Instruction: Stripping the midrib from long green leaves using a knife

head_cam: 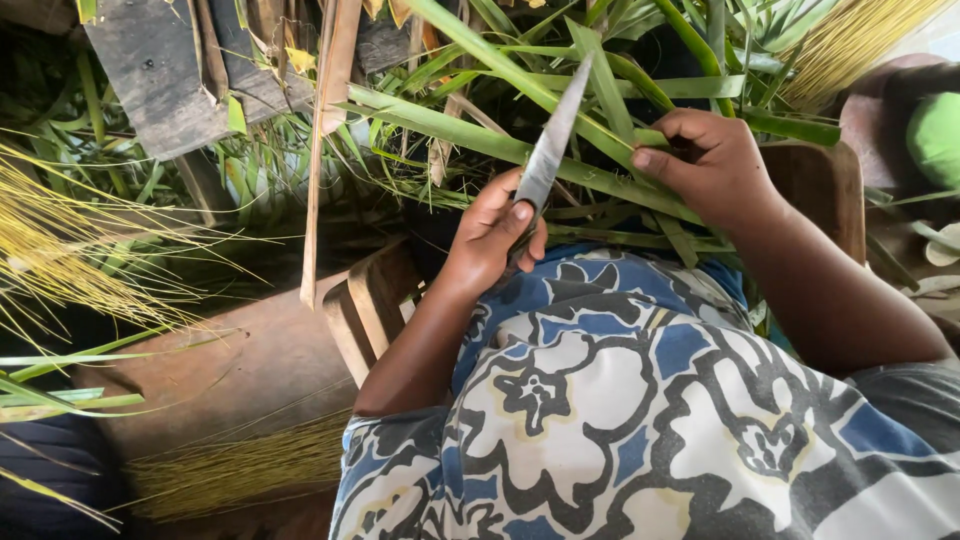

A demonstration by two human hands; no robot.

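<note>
My left hand (490,240) grips the handle of a knife (552,140), whose grey blade points up and away over the leaves. My right hand (705,160) pinches a long green palm leaf (520,150) that runs leftward across the pile in front of my lap. The blade lies over this leaf, close to my right fingers. My lap is covered by a blue, white and black patterned cloth (620,400).
A heap of green leaves (640,60) fills the top centre. Yellow stripped midribs (60,250) fan out at the left and lie bundled (240,465) at the bottom left. A wooden stool (370,305) sits beneath me, and wooden boards (160,80) lean at the upper left.
</note>
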